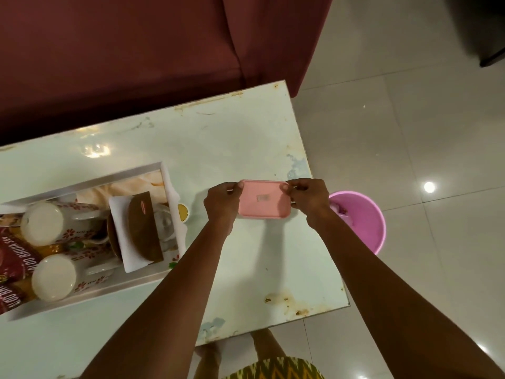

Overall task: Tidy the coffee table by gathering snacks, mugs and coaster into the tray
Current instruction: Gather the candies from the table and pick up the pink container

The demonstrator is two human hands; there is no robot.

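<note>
A small pink rectangular container (pixel 263 199) with its lid on is held just above the pale coffee table (pixel 232 138). My left hand (pixel 220 203) grips its left end and my right hand (pixel 310 199) grips its right end. To the left lies the white tray (pixel 82 184). Inside it lie two floral mugs (pixel 54 222) on their sides, red snack packets (pixel 13 263), a brown coaster (pixel 143 228) on a white napkin, and a crumpled cloth. A small gold-rimmed object (pixel 183 212) sits just outside the tray's right wall.
A pink bucket (pixel 363 222) stands on the tiled floor past the table's right edge. A maroon sofa (pixel 136 50) runs along the table's far side. My feet (pixel 235 348) show below the table's near edge.
</note>
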